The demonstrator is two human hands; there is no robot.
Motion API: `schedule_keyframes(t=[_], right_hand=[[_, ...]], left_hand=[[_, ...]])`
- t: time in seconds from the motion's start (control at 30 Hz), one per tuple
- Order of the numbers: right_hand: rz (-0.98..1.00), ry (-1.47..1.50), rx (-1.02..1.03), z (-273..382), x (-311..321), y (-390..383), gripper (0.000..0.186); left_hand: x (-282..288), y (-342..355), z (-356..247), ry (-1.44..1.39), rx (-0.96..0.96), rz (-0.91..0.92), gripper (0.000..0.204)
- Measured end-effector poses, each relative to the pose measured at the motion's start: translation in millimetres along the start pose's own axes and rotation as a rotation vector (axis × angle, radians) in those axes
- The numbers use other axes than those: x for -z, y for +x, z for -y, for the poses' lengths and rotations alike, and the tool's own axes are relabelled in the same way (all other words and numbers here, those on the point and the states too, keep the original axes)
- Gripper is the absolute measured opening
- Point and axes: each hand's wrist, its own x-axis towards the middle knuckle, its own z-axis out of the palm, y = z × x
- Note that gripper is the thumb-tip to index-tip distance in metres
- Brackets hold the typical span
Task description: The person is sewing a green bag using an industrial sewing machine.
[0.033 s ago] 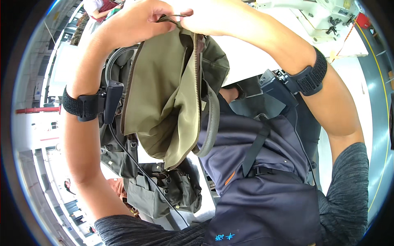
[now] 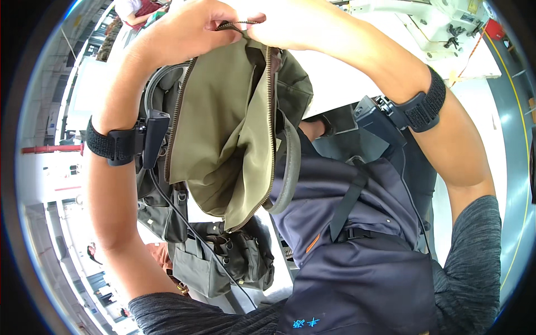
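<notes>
My left hand (image 2: 215, 28) pinches the dark zipper end (image 2: 234, 25) at the top of an olive-green bag (image 2: 212, 128). Opposite it, my right hand (image 2: 268, 25) grips that same zipper's other part, its fingertips largely hidden by glare and angle. The bag hangs wide open below both hands, showing its creased lining between two zipper rows, with a grey-green handle (image 2: 290, 167) on the right. Black strapped devices (image 2: 156, 139) sit on my forearms.
A white worktable (image 2: 324, 78) carries a sewing machine (image 2: 446, 28) at upper right, near a red bin (image 2: 492, 29). More dark olive bags (image 2: 206, 262) lie at lower left. A person in a red apron (image 2: 134, 17) is at top left. A dark apron (image 2: 357, 279) covers my lap.
The bag's right zipper edge and handle have shifted very slightly to the right. My hands keep almost the same position and grip.
</notes>
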Motion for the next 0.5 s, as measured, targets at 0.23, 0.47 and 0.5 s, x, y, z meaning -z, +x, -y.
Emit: schedule_keyframes(t=[0.23, 0.47, 0.5], right_hand=[[0.152, -0.136, -0.144, 14.4, 20.8, -12.1, 0.017], [0.035, -0.243, 0.007, 5.7, 8.8, -9.0, 0.018], [0.034, -0.216, 0.000, 2.6, 7.8, -9.5, 0.018]], left_hand=[[0.0, 6.3, -8.1, -0.098, 0.006, 0.074, 0.016], [2.6, 5.0, -16.5, -0.032, 0.064, 0.084, 0.016], [1.8, 3.4, -17.2, -0.014, -0.026, 0.032, 0.016]])
